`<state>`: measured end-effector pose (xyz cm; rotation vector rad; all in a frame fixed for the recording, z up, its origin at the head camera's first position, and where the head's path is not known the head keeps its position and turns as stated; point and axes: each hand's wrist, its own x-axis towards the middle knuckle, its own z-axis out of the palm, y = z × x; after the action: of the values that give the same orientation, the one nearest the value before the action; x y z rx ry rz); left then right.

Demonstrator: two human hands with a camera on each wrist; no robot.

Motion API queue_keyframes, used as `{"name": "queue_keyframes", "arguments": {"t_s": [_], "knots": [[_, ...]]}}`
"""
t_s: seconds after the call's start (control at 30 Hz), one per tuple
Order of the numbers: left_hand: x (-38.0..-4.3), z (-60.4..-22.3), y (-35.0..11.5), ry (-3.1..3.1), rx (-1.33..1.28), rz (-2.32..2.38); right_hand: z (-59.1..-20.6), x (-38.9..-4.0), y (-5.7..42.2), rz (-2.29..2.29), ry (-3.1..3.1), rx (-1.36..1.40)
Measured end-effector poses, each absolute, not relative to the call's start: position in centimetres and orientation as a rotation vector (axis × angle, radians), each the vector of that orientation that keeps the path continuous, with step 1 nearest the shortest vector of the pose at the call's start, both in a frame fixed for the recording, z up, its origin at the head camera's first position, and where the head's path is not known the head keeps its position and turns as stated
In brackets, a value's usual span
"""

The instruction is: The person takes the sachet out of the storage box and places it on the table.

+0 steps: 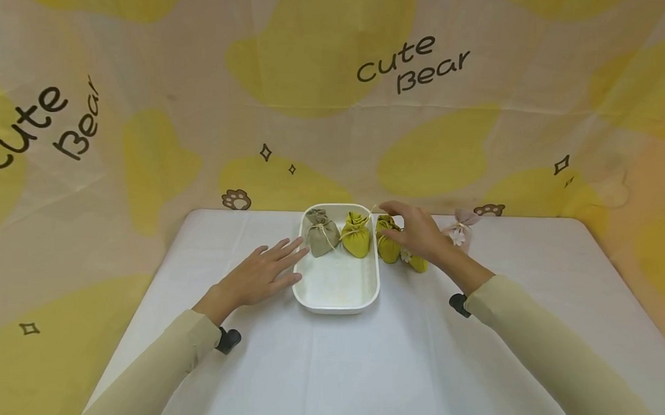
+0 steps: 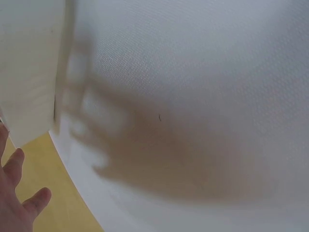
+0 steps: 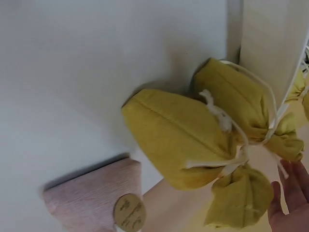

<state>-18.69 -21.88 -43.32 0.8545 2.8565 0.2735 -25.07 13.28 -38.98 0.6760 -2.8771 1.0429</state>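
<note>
While left hand (image 1: 264, 274) spreads by tray (image 1: 337, 285), grey bag (image 1: 321, 239) inside, right hand (image 1: 422, 235) at yellow bag (image 1: 389, 251), can't tell if pinching, pink bag (image 1: 461, 233) part-hidden by wrist (image 1: 459, 264).

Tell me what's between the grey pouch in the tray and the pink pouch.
Head view: a yellow pouch, the tray's right wall, two more yellow pouches and the right hand.

A makeshift tabletop booth: yellow-patched "Cute Bear" cloth walls (image 1: 317, 52) behind a white-covered table (image 1: 325, 368).
</note>
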Motion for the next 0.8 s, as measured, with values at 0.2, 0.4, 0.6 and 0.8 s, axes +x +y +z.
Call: {"name": "queue_keyframes", "arguments": {"t_s": [0.2, 0.4, 0.6, 0.8], "knots": [[-18.7, -43.2, -21.9, 2.857, 0.865, 0.286, -38.8, -25.1, 11.6, 1.121, -2.790, 0.726], [-18.7, -43.4, -22.0, 2.860, 0.870, 0.286, -38.9, -25.0, 10.0, 1.177, -2.760, 0.777], [-18.6, -43.4, -21.9, 2.860, 0.860, 0.290, -39.1, -24.9, 9.0, 1.238, -2.757, 0.797], [-18.6, -43.4, -21.8, 2.850, 0.844, 0.294, -39.4, -25.2, 8.2, 1.298, -2.760, 0.818]]}}
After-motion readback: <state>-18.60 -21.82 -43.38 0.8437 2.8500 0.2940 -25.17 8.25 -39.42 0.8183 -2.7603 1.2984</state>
